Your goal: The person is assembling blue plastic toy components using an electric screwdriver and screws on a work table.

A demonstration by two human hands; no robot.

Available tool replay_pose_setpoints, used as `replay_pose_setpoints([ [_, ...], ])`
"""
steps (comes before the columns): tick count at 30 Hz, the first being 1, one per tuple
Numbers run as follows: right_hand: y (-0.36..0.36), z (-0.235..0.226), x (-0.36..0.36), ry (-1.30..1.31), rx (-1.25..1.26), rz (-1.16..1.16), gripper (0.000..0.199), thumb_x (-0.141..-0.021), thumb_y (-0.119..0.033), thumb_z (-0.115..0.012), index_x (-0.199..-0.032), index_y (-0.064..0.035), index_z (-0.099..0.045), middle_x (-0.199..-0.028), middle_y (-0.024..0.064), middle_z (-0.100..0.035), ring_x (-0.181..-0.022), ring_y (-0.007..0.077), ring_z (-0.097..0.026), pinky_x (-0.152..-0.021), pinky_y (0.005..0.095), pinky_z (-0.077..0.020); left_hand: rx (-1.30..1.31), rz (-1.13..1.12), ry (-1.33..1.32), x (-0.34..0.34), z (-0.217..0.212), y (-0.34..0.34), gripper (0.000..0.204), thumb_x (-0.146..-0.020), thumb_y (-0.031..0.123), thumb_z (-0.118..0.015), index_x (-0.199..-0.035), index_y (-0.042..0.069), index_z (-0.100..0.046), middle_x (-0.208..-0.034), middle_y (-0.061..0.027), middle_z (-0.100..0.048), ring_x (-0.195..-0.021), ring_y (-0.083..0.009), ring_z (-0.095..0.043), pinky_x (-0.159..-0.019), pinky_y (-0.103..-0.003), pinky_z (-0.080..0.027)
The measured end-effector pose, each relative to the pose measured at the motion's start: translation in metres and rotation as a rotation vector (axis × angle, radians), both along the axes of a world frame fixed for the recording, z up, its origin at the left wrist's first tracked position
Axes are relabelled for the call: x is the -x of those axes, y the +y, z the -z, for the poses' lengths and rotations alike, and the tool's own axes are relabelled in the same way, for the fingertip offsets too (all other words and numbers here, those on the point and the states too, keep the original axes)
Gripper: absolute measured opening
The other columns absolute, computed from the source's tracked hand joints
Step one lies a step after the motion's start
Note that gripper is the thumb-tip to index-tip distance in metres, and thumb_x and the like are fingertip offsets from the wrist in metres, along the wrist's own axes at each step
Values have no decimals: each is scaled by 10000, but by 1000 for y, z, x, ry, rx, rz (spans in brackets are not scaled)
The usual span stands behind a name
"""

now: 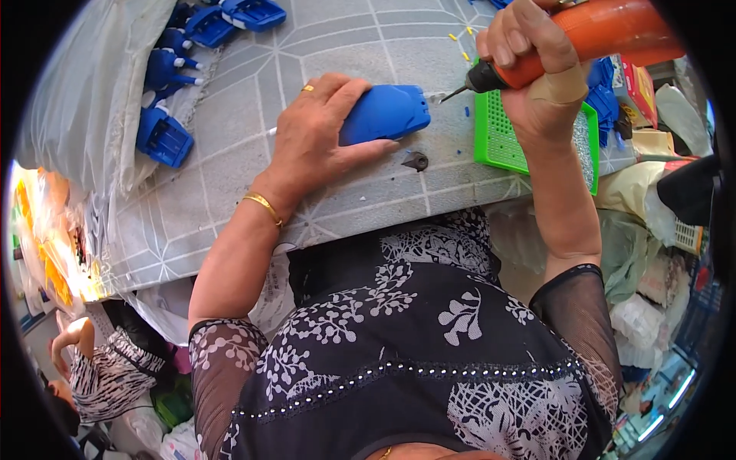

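Note:
My left hand (310, 130) is wrapped over a blue plastic housing (389, 112) lying on the patterned tablecloth, thumb along its near side. In my right hand (537, 73) is an orange electric screwdriver (594, 34), gripped near its black nose. Its thin bit points down and left, close to the right end of the housing but apart from it. Under my right forearm sits a green plastic basket (497, 157) with small silvery pieces in it. A small dark pointed piece (416, 160) lies on the cloth just below the housing.
Several blue parts (165, 136) lie at the far left beside a pale plastic sheet (92, 84). More blue parts (603, 103) and a red box (638, 90) are right of the basket. Tiny yellow bits (464, 55) are scattered beyond. Another person (115, 368) is at lower left.

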State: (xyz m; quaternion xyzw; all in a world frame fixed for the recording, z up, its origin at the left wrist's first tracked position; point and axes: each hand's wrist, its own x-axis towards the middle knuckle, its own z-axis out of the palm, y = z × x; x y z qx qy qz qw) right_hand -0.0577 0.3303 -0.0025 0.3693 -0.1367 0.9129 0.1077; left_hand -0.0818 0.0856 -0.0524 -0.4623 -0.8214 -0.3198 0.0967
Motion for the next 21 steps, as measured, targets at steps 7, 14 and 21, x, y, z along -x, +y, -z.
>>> replay_pose_setpoints([
  [7, -20, 3, 2, 35, -38, 86, 212, -932, -88, -695, -1069, -109, -536, -675, 7, -499, -525, 149, -520, -570, 332, -479, 19, -7, -22, 1, 1, -3, 659, -726, 426, -871, -1239, 69, -662, -1193, -136, -653, -1053, -349, -660, -900, -448, -557],
  [14, -36, -23, -30, -634, -556, 775, 233, -929, -79, -690, -1091, -97, -523, -683, 13, -507, -531, 152, -528, -573, 336, -490, 14, -1, -28, 2, 1, -4, 657, -724, 413, -878, -1240, 71, -659, -1197, -132, -648, -1047, -347, -659, -895, -446, -555],
  [21, -37, -21, -31, -665, -539, 746, 235, -926, -50, -688, -1074, -94, -511, -677, 13, -505, -511, 149, -521, -552, 330, -490, 17, -6, -35, -1, 1, -4, 651, -729, 412, -873, -1240, 69, -658, -1193, -131, -650, -1046, -347, -660, -894, -446, -555],
])
